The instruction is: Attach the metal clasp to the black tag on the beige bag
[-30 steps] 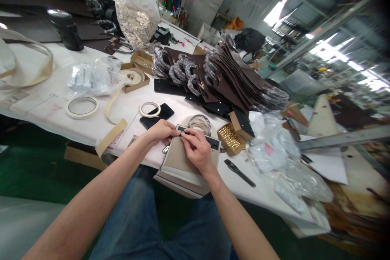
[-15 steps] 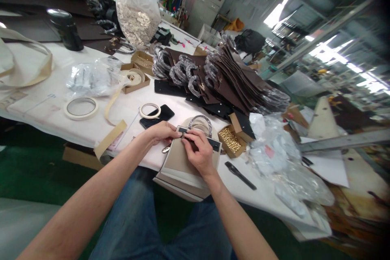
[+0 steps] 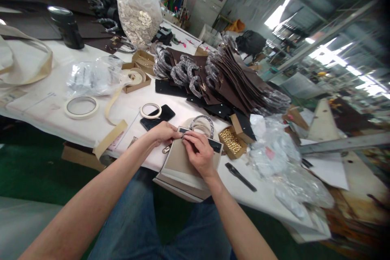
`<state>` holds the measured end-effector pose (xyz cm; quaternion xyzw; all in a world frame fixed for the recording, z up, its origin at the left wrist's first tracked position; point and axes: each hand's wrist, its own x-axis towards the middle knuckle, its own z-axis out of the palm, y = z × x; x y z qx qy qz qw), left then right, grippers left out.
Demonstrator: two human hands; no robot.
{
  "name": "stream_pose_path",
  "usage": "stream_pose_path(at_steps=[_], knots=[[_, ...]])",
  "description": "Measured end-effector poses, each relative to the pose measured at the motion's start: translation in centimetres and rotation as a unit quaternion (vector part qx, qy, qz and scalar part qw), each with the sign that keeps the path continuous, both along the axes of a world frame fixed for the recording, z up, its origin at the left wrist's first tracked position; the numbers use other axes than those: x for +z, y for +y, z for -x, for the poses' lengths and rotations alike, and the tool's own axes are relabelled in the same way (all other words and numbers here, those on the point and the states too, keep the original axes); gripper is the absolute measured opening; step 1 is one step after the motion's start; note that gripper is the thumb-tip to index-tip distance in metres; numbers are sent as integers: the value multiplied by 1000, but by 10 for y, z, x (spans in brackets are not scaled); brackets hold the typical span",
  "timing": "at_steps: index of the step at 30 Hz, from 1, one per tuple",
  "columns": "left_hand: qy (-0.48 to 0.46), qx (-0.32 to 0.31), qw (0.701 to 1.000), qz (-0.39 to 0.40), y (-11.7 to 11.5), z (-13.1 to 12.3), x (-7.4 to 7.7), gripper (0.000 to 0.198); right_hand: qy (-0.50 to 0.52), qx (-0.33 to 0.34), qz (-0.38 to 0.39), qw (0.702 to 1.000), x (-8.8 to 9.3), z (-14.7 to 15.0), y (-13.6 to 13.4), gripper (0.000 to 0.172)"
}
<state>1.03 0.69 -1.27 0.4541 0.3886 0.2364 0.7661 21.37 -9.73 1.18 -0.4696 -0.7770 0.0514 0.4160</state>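
Note:
A beige handbag lies across the table's front edge, partly over my lap. Its curved handle, wrapped in clear film, points away from me, and a black strip runs along its top edge. My left hand grips the bag's top left corner between thumb and fingers. Close beside it, my right hand rests over the bag with its fingertips pinched at the black strip. Whatever small piece lies between those fingertips is too hidden to name. A small metal piece lies left of the bag.
A box of gold-coloured hardware and a black cutter-like tool lie to the right. Behind are a tape roll on a black phone and stacked brown bag pieces. Clear plastic bags cover the right side.
The view has shifted very slightly. My right fingertips have moved a little at the black strip; both hands stay at the bag's top edge.

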Motion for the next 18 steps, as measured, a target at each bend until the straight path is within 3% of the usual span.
stream_pose_path(at_steps=[12,18], knots=[[25,6,999,-24,-2,-1,1,27,-4,5,29,1000,0,1,3,26],[19,11,999,-37,-5,1,4,37,-5,20,41,999,-1,-1,3,27]])
